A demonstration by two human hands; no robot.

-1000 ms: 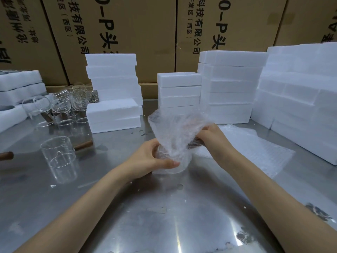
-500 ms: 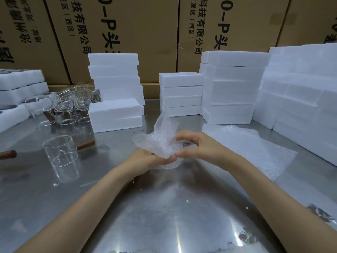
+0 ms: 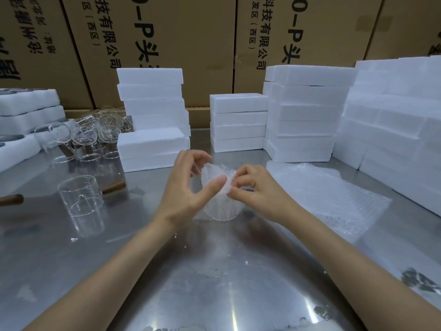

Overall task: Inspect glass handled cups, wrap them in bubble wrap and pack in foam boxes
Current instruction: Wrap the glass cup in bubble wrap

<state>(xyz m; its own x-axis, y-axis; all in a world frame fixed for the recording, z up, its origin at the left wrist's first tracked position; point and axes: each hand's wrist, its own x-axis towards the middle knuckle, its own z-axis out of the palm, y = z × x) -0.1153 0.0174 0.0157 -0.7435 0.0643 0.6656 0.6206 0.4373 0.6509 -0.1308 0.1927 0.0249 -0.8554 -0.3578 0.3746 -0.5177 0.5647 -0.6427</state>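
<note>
The left hand point(image 3: 185, 187) is spread fairly wide, thumb stretched out and pressing against the side of the bubble-wrapped cup point(image 3: 219, 189), its fingers curved loosely above the bundle's far top edge. The right hand point(image 3: 255, 187) is curled tighter, its fingertips pinching the wrap at the bundle's right side. The wrapped cup stands on the steel worktop point(image 3: 214, 283) between both hands, its clear base showing under the wrap. Just to the right, a loose sheet of bubble wrap point(image 3: 329, 199) lies flat on the worktop. To the left, a bare glass cup point(image 3: 81, 199) stands upright with a brown wooden handle point(image 3: 113, 187) pointing away behind it; another brown handle point(image 3: 10, 200) pokes in at the left edge. Further back on the left is a cluster of more glass cups point(image 3: 88, 137). Stacks of white foam boxes point(image 3: 238, 123) line the back and right side, in front of large cardboard cartons point(image 3: 191, 32).
</note>
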